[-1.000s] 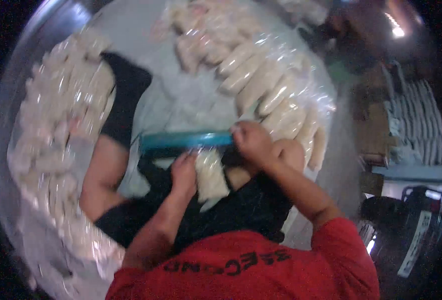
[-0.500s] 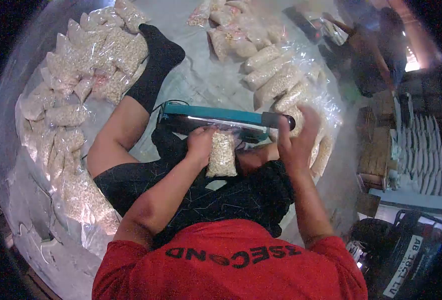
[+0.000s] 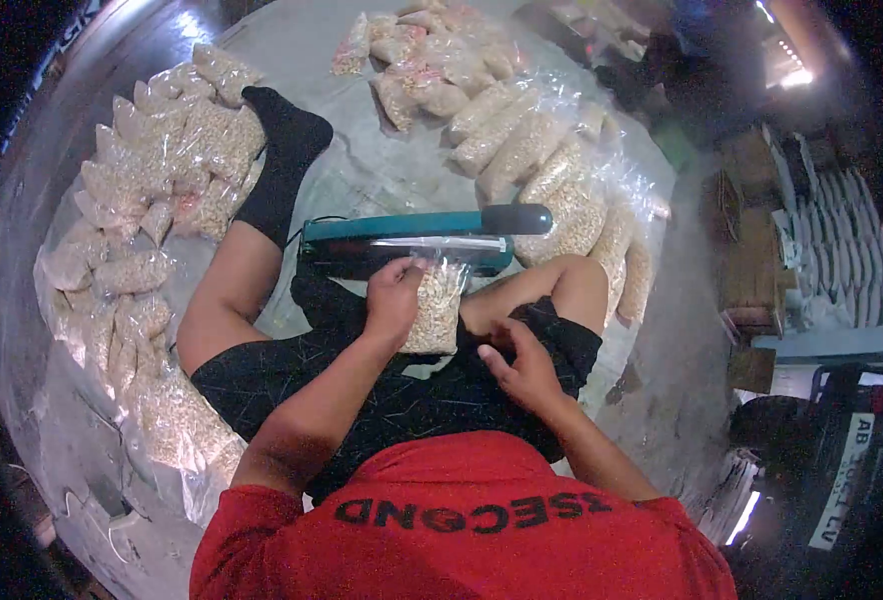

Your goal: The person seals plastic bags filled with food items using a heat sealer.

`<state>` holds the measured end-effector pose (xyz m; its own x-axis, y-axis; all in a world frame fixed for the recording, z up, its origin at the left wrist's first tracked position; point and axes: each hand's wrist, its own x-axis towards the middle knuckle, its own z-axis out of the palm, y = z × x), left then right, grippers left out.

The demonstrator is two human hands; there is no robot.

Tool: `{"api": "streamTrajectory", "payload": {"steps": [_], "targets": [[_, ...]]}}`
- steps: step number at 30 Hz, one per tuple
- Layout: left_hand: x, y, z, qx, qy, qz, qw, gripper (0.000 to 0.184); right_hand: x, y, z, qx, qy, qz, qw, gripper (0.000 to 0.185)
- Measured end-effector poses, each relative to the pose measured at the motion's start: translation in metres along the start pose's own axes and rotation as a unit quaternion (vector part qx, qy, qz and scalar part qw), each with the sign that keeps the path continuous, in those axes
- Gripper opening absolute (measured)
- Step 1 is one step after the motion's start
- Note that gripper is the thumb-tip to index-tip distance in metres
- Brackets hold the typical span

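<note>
My left hand (image 3: 395, 300) pinches the upper left edge of a clear plastic bag (image 3: 434, 318) filled with small pale pieces. The bag stands roughly upright over my lap, its loose top reaching the front of a teal and black bag sealer (image 3: 392, 228). The sealer lies crosswise between my legs, with its dark lever handle (image 3: 518, 219) at the right end. My right hand (image 3: 528, 372) is over my right thigh, to the right of the bag and apart from it. Its thumb and fingers are spread, and nothing shows in them.
Filled bags (image 3: 197, 130) are piled along my left side. More filled bags (image 3: 522, 150) curve around the front and right. Cardboard boxes (image 3: 752, 250) and a stack of pale packs (image 3: 842, 260) stand at the far right. Another person (image 3: 707, 50) is blurred at the upper right.
My right hand has come down from beside the sealer's handle to above my right thigh. My left hand still grips the bag. The whole view has shifted slightly.
</note>
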<state>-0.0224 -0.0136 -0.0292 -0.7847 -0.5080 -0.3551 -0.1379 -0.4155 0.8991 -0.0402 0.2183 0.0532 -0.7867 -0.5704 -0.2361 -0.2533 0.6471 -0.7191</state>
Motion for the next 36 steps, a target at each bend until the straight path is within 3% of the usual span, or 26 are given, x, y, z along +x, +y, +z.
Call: {"api": "streamTrajectory", "payload": {"steps": [2, 5, 8, 10, 11, 12, 13, 14, 15, 16, 17, 18, 19, 20, 22, 23, 24, 27, 28, 29, 30, 31, 32, 33, 34, 36], "targets": [[-0.011, 0.003, -0.003, 0.086, -0.026, 0.038, 0.995, 0.023, 0.0, -0.008, -0.002, -0.009, 0.007, -0.016, 1.0, 0.06], [-0.044, 0.018, 0.001, 0.107, -0.047, 0.059, 0.991, 0.026, 0.004, -0.001, 0.004, -0.03, -0.017, -0.042, 0.999, 0.062], [-0.088, 0.06, 0.004, 0.169, -0.053, 0.107, 0.978, 0.025, 0.008, -0.001, 0.014, 0.05, -0.068, -0.041, 0.996, 0.067], [-0.115, 0.091, -0.001, 0.07, -0.07, 0.069, 0.993, 0.026, 0.015, -0.006, 0.023, 0.297, -0.136, -0.069, 0.942, 0.078], [-0.127, 0.102, -0.006, -0.006, -0.069, 0.086, 0.994, 0.026, 0.017, -0.021, 0.015, 0.305, -0.203, -0.045, 0.929, 0.087], [-0.135, 0.109, -0.014, -0.083, -0.069, 0.105, 0.989, 0.027, 0.024, -0.025, 0.014, 0.206, -0.237, -0.143, 0.939, 0.084], [-0.136, 0.112, -0.025, -0.155, -0.118, 0.129, 0.972, 0.048, 0.02, -0.049, 0.016, 0.3, -0.22, -0.138, 0.918, 0.073], [-0.138, 0.111, -0.034, -0.153, -0.098, 0.147, 0.972, 0.048, 0.012, -0.07, 0.019, 0.392, -0.198, -0.124, 0.89, 0.063], [-0.137, 0.107, -0.041, -0.207, -0.091, 0.172, 0.959, 0.061, 0.015, -0.071, 0.028, 0.391, -0.211, -0.139, 0.885, 0.063], [-0.135, 0.098, -0.046, -0.258, -0.093, 0.193, 0.942, 0.074, 0.019, -0.068, 0.037, 0.385, -0.239, -0.07, 0.889, 0.054], [-0.137, 0.07, -0.052, -0.311, -0.086, 0.108, 0.94, 0.093, 0.02, -0.063, 0.045, 0.378, -0.258, 0.002, 0.889, 0.045], [-0.142, 0.054, -0.058, -0.307, -0.096, 0.112, 0.94, 0.093, 0.019, -0.062, 0.056, 0.38, -0.25, -0.005, 0.891, 0.045], [-0.145, 0.041, -0.067, -0.461, -0.111, -0.023, 0.88, 0.09, 0.019, -0.063, 0.072, 0.33, -0.236, 0.007, 0.914, 0.041], [-0.144, 0.03, -0.075, -0.587, -0.125, -0.165, 0.783, 0.088, 0.019, -0.067, 0.083, 0.281, -0.213, 0.02, 0.936, 0.037], [-0.134, 0.009, -0.081, -0.45, -0.027, -0.163, 0.878, 0.078, 0.008, -0.076, 0.084, 0.252, -0.246, 0.041, 0.935, 0.036], [-0.128, -0.01, -0.086, -0.414, -0.027, -0.136, 0.9, 0.073, 0.006, -0.073, 0.083, 0.284, -0.271, 0.034, 0.919, 0.037], [-0.124, -0.023, -0.09, -0.38, -0.026, -0.108, 0.918, 0.067, 0.004, -0.065, 0.086, 0.315, -0.283, 0.039, 0.905, 0.039], [-0.13, 0.028, -0.069, -0.349, -0.022, -0.091, 0.933, 0.062, 0.008, -0.03, 0.097, 0.43, -0.279, 0.077, 0.855, 0.054], [-0.134, 0.04, -0.062, -0.194, -0.009, 0.017, 0.981, 0.072, 0.007, -0.033, 0.091, 0.442, -0.256, 0.077, 0.857, 0.054], [-0.141, 0.051, -0.06, -0.037, 0.006, 0.132, 0.991, 0.083, 0.008, -0.037, 0.087, 0.538, -0.223, 0.201, 0.787, 0.058], [-0.149, 0.071, -0.048, -0.032, -0.009, 0.13, 0.991, 0.083, 0.012, -0.04, 0.078, 0.619, -0.191, 0.315, 0.694, 0.064], [-0.158, 0.096, -0.033, 0.078, -0.086, 0.223, 0.968, 0.097, 0.019, -0.042, 0.071, 0.66, -0.227, 0.349, 0.625, 0.071], [-0.162, 0.106, -0.024, 0.183, -0.158, 0.312, 0.919, 0.112, 0.027, -0.03, 0.074, 0.748, -0.318, 0.249, 0.527, 0.074], [-0.156, 0.104, -0.032, 0.281, -0.146, 0.357, 0.879, 0.14, 0.027, -0.034, 0.067, 0.779, -0.376, 0.182, 0.467, 0.075], [-0.157, 0.095, -0.032, 0.28, -0.143, 0.354, 0.881, 0.14, 0.032, -0.028, 0.068, 0.783, -0.4, 0.161, 0.447, 0.076], [-0.167, 0.081, -0.033, 0.372, -0.009, 0.576, 0.728, 0.138, 0.039, -0.018, 0.072, 0.787, -0.448, 0.119, 0.407, 0.077]]}}
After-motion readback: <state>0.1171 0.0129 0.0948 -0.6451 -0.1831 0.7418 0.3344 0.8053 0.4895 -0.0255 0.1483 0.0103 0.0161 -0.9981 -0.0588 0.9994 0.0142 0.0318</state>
